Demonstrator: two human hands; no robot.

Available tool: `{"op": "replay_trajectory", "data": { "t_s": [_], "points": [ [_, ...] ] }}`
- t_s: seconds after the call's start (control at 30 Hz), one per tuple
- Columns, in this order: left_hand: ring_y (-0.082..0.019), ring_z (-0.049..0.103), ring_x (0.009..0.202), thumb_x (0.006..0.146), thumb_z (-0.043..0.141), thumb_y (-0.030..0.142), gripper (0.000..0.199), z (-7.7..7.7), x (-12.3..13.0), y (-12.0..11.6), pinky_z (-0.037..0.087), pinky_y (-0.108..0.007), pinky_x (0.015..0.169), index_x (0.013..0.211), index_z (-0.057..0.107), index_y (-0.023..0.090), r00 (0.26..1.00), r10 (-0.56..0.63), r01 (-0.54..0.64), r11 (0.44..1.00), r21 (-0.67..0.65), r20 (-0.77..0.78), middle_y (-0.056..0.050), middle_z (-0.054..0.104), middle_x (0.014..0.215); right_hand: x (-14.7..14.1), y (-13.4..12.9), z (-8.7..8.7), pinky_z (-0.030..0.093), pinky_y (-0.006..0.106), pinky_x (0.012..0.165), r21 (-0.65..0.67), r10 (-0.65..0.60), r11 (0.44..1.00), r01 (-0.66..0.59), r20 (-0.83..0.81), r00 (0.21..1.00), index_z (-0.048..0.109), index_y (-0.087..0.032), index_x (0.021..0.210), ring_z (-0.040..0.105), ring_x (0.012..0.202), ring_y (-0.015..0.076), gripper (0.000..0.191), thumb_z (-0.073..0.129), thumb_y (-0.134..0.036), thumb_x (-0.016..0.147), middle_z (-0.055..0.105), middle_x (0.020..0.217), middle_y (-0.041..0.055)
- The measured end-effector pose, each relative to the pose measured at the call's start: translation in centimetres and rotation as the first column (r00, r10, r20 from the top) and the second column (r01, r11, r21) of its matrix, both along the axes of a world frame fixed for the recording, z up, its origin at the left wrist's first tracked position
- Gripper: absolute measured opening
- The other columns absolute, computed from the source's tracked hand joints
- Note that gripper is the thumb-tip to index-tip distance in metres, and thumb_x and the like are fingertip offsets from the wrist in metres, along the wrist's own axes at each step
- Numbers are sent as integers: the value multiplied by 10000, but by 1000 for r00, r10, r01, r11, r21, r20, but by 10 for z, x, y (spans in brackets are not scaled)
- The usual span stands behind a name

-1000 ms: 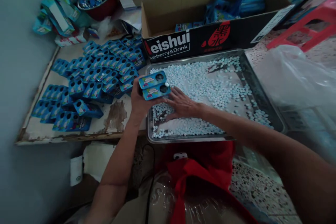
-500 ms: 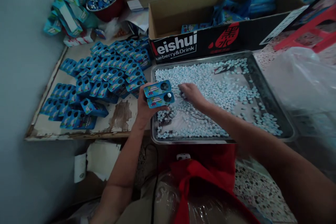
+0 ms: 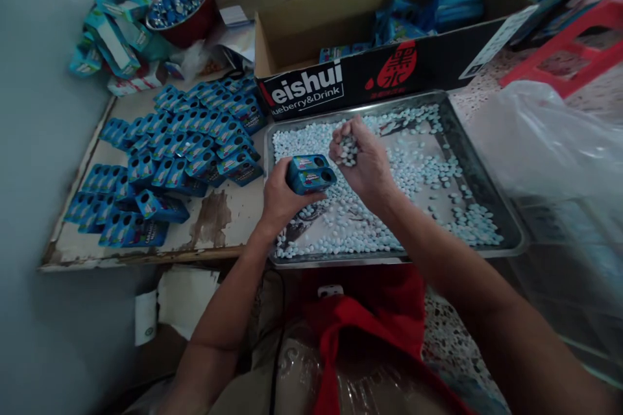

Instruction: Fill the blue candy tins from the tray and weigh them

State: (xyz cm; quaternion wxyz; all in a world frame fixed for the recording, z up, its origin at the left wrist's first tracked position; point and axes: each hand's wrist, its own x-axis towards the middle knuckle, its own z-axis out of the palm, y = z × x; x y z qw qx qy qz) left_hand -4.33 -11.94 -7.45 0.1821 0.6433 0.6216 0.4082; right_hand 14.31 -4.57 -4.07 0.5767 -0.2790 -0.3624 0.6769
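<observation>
Two small blue cartons point(image 3: 311, 173), side by side with a dark round hole in each top, are gripped in my left hand point(image 3: 285, 201) over the left edge of the metal tray point(image 3: 511, 233). My right hand point(image 3: 367, 165) is cupped around a handful of pale blue candies point(image 3: 348, 150), just to the right of the cartons and apart from them. More of these small oval candies point(image 3: 350, 243) lie scattered over the tray below both hands.
Rows of similar blue cartons point(image 3: 189, 136) cover the table point(image 3: 228, 220) on the left. Behind the tray stands a large open cardboard box point(image 3: 311, 94) with blue packs inside. A red bowl point(image 3: 195, 26) of shiny wrapped pieces is at the back left. Clear plastic point(image 3: 549, 136) lies right.
My right hand has risen from the tray and turned, now showing candies in its palm. The cartons in my left hand have tilted, so their sides show more. The view has shifted slightly.
</observation>
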Motion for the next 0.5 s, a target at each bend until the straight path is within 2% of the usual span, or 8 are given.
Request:
{"op": "replay_trajectory", "data": {
  "t_s": [0.1, 0.17, 0.27, 0.33, 0.43, 0.5],
  "points": [
    [-285, 758, 1058, 562, 1144, 429, 836, 5, 16, 5, 607, -367, 921, 1218, 666, 231, 1000, -17, 17, 999, -30, 15, -21, 766, 1123, -7, -4, -2, 443, 288, 612, 94, -54, 994, 54, -1, 999, 555, -261, 806, 483, 662, 124, 589, 823, -769, 935, 499, 765, -30],
    [-284, 758, 1074, 541, 1151, 408, 861, 5, 22, 7, 609, -371, 936, 1231, 664, 236, 999, -2, 4, 999, -44, 47, -24, 769, 1146, -8, -1, -6, 454, 288, 620, 101, -76, 992, 75, 6, 997, 545, -261, 799, 470, 662, 125, 599, 827, -773, 934, 481, 751, -32],
    [-295, 757, 1103, 486, 1163, 421, 906, 1, 25, 9, 619, -391, 980, 1221, 668, 237, 991, 21, -13, 998, -60, 133, -29, 769, 1148, -2, 10, -13, 494, 293, 632, 19, -86, 996, 87, -25, 996, 537, -270, 824, 468, 669, 137, 546, 751, -734, 1016, 475, 758, -24],
    [-293, 764, 1098, 446, 1170, 449, 930, -5, 24, 11, 634, -392, 979, 1201, 669, 237, 965, 20, 2, 996, -86, 261, -26, 768, 1121, 9, 21, -21, 515, 292, 636, -45, -84, 996, 81, -69, 994, 545, -274, 855, 477, 668, 140, 472, 716, -665, 1059, 482, 771, -20],
    [-284, 790, 1077, 389, 1178, 468, 972, -13, 22, 11, 672, -386, 938, 1171, 649, 236, 841, 11, 68, 990, -126, 541, -25, 781, 1122, 35, 41, -33, 510, 280, 596, -159, -118, 982, 104, -80, 990, 521, -275, 847, 488, 647, 141, 379, 717, -527, 1051, 474, 757, -20],
    [-281, 811, 1054, 367, 1184, 445, 990, -17, 21, 10, 692, -386, 898, 1166, 635, 245, 743, -3, 123, 983, -133, 669, -23, 798, 1132, 53, 54, -39, 493, 261, 567, -195, -164, 967, 163, 10, 986, 476, -272, 813, 496, 635, 140, 340, 708, -407, 1023, 471, 741, -19]
  ]
}}
